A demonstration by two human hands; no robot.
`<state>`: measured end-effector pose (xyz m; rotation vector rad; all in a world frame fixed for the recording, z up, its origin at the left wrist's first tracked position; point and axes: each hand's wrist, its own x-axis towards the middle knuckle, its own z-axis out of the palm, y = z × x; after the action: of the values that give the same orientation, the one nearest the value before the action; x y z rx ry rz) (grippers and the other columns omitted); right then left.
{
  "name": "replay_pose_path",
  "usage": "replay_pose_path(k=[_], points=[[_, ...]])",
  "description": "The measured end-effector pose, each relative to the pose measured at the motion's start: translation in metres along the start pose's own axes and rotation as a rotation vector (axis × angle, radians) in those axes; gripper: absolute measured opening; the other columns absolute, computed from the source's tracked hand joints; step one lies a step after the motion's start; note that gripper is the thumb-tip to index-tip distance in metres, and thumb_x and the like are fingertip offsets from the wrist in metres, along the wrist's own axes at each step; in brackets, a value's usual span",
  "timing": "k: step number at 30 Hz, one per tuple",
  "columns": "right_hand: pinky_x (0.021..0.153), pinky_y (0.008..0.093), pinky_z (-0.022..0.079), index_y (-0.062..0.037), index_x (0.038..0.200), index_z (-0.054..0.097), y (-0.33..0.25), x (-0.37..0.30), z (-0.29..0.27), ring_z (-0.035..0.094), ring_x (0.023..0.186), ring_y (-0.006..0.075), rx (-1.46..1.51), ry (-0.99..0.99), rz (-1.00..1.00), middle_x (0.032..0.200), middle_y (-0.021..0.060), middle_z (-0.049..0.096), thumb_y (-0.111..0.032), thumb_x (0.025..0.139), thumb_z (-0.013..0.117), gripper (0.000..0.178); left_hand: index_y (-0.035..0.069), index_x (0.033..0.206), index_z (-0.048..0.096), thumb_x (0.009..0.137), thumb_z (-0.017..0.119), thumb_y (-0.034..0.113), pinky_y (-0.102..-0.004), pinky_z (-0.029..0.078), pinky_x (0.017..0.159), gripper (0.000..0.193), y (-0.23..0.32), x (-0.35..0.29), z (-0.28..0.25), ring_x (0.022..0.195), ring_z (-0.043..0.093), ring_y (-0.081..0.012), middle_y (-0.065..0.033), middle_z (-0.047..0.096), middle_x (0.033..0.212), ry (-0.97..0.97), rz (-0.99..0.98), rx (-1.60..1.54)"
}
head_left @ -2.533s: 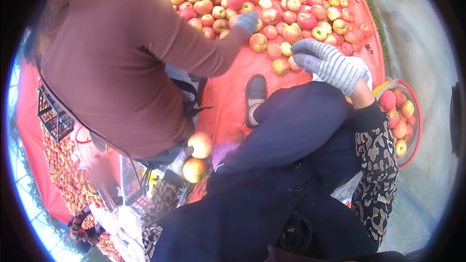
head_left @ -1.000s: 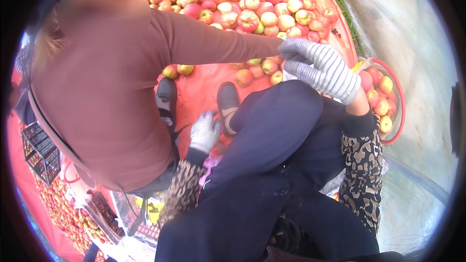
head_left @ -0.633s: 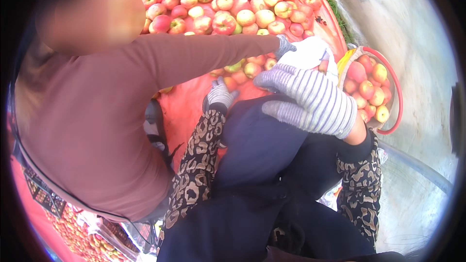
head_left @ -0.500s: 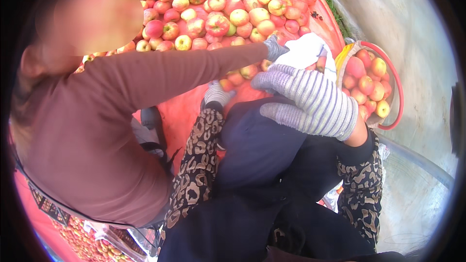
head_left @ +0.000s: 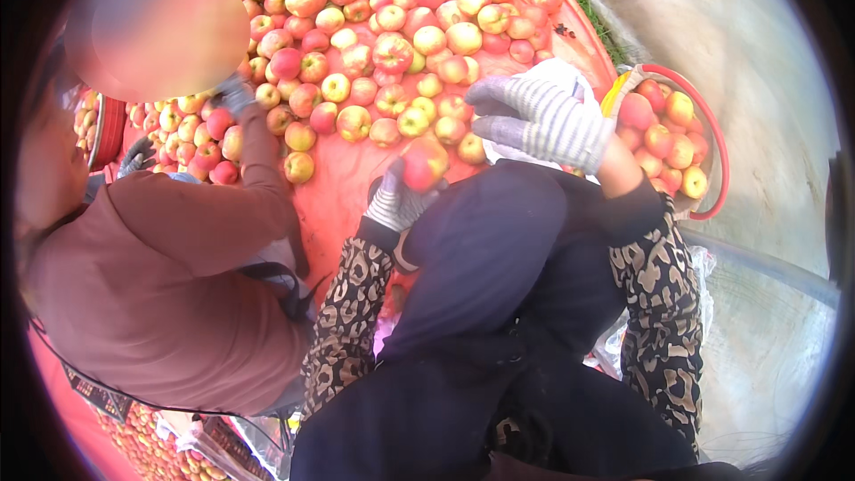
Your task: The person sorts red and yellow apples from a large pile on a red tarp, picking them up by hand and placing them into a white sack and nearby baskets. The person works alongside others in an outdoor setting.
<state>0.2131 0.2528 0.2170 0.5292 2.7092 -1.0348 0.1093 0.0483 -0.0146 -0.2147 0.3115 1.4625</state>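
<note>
My left hand [head_left: 394,202], in a grey knit glove, grips a red-yellow apple [head_left: 425,163] just above my dark-trousered knee. My right hand [head_left: 537,118], in a grey striped glove, hovers to the right of that apple with fingers curled, over something white; whether it holds it is unclear. Ahead lies a big heap of apples [head_left: 374,36] on a red sheet [head_left: 334,187].
A person in a brown top [head_left: 169,276] crouches at my left, a gloved hand [head_left: 233,93] reaching into the heap. A red-rimmed basket [head_left: 712,138] with apples stands at my right on grey ground. Crates of apples show at lower left [head_left: 151,445].
My left hand has come forward and taken up an apple. The view has tilted toward the heap. The other person's arm has swung left, away from my right hand.
</note>
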Motion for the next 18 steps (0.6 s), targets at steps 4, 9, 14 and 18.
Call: replay_pose_path(k=[4, 9, 14, 18], points=[[0.087, 0.0368, 0.047, -0.0057, 0.125, 0.052, 0.032, 0.005, 0.020, 0.061, 0.101, 0.0294, 0.068, -0.056, 0.055, 0.109, 0.0166, 0.064, -0.041, 0.082, 0.065, 0.057, 0.009, 0.125, 0.047, 0.073, 0.054, 0.075, -0.0341, 0.049, 0.080, 0.084, 0.013, 0.026, 0.034, 0.100, 0.053, -0.0218, -0.0120, 0.053, 0.117, -0.307, -0.119, -0.160], [0.090, 0.0355, 0.046, -0.0047, 0.131, 0.046, 0.023, 0.008, 0.019, 0.059, 0.107, 0.0289, 0.214, -0.050, 0.120, 0.118, 0.0178, 0.059, -0.040, 0.075, 0.073, 0.072, 0.008, 0.134, 0.041, 0.078, 0.040, 0.078, -0.0307, 0.040, 0.095, 0.090, 0.016, 0.051, 0.087, 0.111, 0.047, -0.0219, -0.0096, 0.049, 0.126, -0.028, 0.152, 0.218], [0.091, 0.0346, 0.046, -0.0020, 0.132, 0.045, 0.025, 0.015, 0.023, 0.055, 0.112, 0.0276, 0.728, -0.071, 0.214, 0.120, 0.0179, 0.056, -0.043, 0.073, 0.073, 0.077, 0.002, 0.121, 0.051, 0.089, 0.047, 0.058, -0.0353, 0.052, 0.077, 0.064, 0.028, 0.051, 0.054, 0.094, 0.061, -0.0243, -0.0124, 0.060, 0.114, -0.052, 0.078, 0.376], [0.074, 0.0252, 0.051, 0.0011, 0.128, 0.050, 0.030, 0.008, 0.026, 0.064, 0.081, 0.0147, 0.780, 0.147, 0.211, 0.102, 0.0090, 0.064, -0.025, 0.077, 0.069, 0.060, 0.003, 0.109, 0.056, 0.089, 0.055, 0.039, -0.0362, 0.052, 0.065, 0.040, 0.037, 0.041, -0.007, 0.078, 0.064, -0.0274, -0.0145, 0.065, 0.097, 0.463, 0.362, 1.302]])
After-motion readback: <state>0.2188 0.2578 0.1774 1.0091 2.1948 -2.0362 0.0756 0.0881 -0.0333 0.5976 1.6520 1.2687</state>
